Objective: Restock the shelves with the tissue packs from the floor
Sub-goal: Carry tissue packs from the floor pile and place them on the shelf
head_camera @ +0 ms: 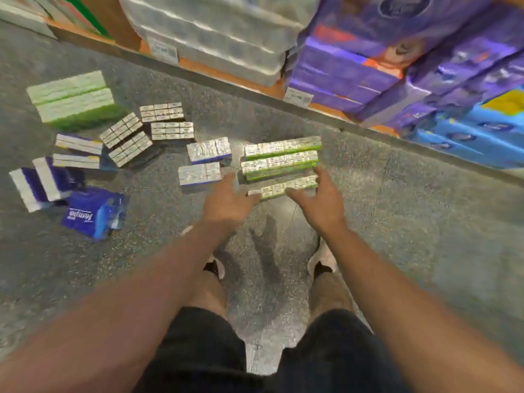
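Both hands open, gripping nothing: left hand [226, 198] and right hand [319, 198] reach with spread fingers toward the green-edged tissue packs [280, 161] lying on the floor [397, 222].

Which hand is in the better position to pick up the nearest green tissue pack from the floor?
Probably the right hand: its fingers already reach the nearest green pack. The left hand is open beside the pack's left end.

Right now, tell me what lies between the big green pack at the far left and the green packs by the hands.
In the head view, between the big green pack and the green packs lie four small grey packs and two blue-edged packs.
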